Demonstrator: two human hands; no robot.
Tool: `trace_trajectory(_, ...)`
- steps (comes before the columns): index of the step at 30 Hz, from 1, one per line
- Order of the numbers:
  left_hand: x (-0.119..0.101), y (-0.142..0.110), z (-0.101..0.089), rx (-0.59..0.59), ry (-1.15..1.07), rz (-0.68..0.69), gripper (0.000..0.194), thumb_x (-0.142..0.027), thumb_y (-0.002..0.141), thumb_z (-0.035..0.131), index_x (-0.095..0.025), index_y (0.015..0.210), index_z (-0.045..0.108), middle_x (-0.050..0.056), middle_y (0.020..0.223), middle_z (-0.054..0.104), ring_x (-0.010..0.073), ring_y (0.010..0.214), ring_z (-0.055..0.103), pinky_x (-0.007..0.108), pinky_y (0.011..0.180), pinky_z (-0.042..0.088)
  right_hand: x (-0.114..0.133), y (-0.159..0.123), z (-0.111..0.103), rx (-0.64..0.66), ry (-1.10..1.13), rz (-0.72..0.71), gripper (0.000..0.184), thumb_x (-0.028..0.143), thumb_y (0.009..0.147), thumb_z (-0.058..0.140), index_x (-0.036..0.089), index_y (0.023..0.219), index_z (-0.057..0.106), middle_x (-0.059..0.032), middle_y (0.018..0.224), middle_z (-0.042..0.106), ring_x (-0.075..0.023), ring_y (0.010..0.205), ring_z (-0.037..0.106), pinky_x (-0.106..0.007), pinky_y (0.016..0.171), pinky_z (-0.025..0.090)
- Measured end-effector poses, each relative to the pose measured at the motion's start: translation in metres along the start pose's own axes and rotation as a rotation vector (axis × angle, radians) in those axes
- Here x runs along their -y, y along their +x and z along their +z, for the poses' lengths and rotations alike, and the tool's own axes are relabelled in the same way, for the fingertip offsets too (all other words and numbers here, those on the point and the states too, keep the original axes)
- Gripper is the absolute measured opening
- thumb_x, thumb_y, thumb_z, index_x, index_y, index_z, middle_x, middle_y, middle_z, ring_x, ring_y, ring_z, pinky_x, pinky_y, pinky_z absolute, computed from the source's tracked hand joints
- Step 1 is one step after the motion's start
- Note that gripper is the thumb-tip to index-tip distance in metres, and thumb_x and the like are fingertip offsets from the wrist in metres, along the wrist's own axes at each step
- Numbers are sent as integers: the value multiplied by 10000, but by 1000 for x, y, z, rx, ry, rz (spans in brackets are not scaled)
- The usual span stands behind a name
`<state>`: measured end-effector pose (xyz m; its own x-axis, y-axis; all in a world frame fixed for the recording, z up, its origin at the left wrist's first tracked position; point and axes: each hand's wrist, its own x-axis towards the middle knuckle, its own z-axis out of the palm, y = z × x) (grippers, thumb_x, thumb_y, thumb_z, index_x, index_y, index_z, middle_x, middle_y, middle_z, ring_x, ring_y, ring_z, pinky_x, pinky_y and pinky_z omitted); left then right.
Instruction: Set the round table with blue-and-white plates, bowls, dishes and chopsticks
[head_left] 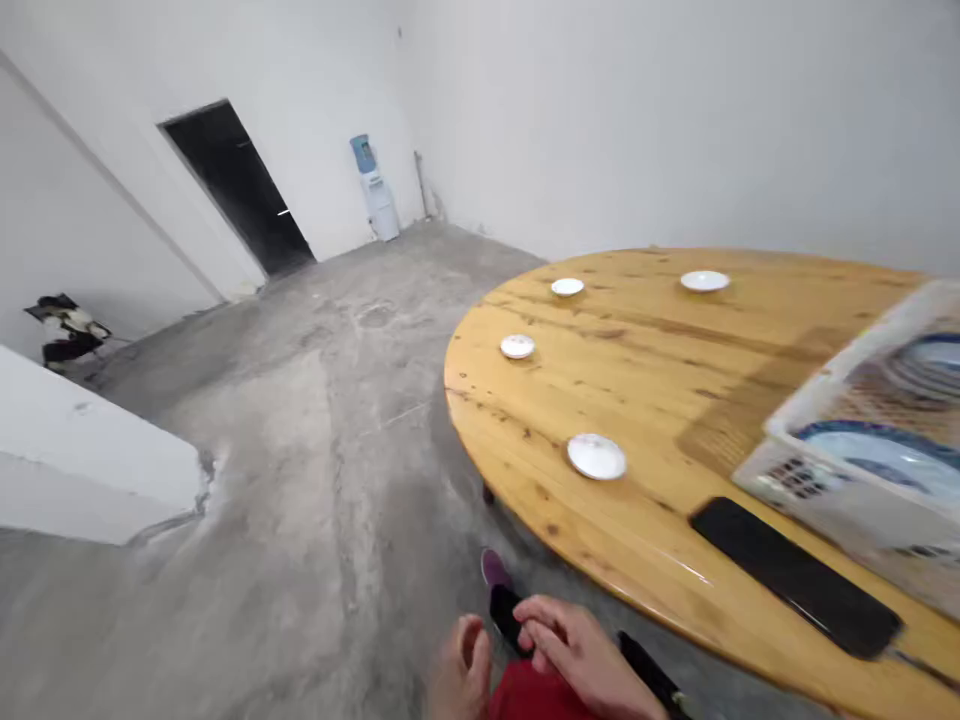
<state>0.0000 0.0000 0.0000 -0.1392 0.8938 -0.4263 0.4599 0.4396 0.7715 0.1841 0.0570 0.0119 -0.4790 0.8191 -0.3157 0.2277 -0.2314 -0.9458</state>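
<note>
My two hands are low at the bottom edge, in front of my body and short of the table. My left hand (461, 672) is curled, its fingers closed at the edge of a piece of red fabric (529, 695). My right hand (581, 655) lies over the top of the same fabric, fingers pressed together and pointing left. Most of the fabric is cut off by the frame. Below my hands a dark shoe with a purple toe (499, 590) stands on the concrete floor.
A round wooden table (675, 380) fills the right side. It carries several small white dishes (596, 456), a black phone (795, 575) and a white basket (780, 480) of blue-rimmed plates. A water dispenser (375, 190), a dark doorway (236, 190) and a white ledge (90, 450) are to the left.
</note>
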Motion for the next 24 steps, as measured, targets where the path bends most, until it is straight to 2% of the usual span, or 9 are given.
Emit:
trace_trajectory(4, -2, 28, -22, -75, 8, 7, 414, -508, 956, 398, -198, 1007, 667, 91, 979, 760, 230, 929, 700, 319, 871, 517, 7, 47, 5, 16, 21, -5, 411, 541, 845, 465, 188, 905, 667, -61, 805, 701, -196, 660, 675, -326, 681, 512)
trace_trajectory(10, -24, 91, -63, -7, 29, 7, 424, -486, 963, 434, -173, 1105, 681, 104, 1019, 767, 243, 977, 713, 333, 892, 535, 29, 128, -3, -55, 167, 63, 488, 569, 778, 493, 169, 994, 670, -79, 834, 718, -212, 675, 679, -351, 676, 527)
trace_trajectory(13, -31, 124, -85, -12, 53, 37, 443, -498, 975, 429, -170, 1118, 691, 111, 1042, 772, 251, 1017, 718, 340, 915, 542, 44, 166, -11, -95, 211, 87, 513, 584, 756, 502, 165, 998, 672, -83, 854, 717, -211, 691, 677, -359, 692, 535)
trace_trajectory(19, -13, 166, -118, -152, 72, -39, 500, -539, 948, 450, -177, 1179, 704, 135, 1179, 772, 267, 1124, 718, 344, 990, 543, 70, 227, -19, -92, 194, 111, 513, 595, 749, 500, 175, 995, 665, -87, 865, 723, -220, 714, 686, -357, 682, 529)
trace_trajectory(24, -4, 194, -137, -109, 58, -55, 427, -532, 950, 448, -210, 1058, 707, 86, 1044, 785, 228, 1027, 735, 294, 928, 542, 84, 262, -11, -7, 99, 84, 470, 555, 803, 467, 185, 1000, 679, -75, 855, 720, -208, 710, 682, -324, 638, 497)
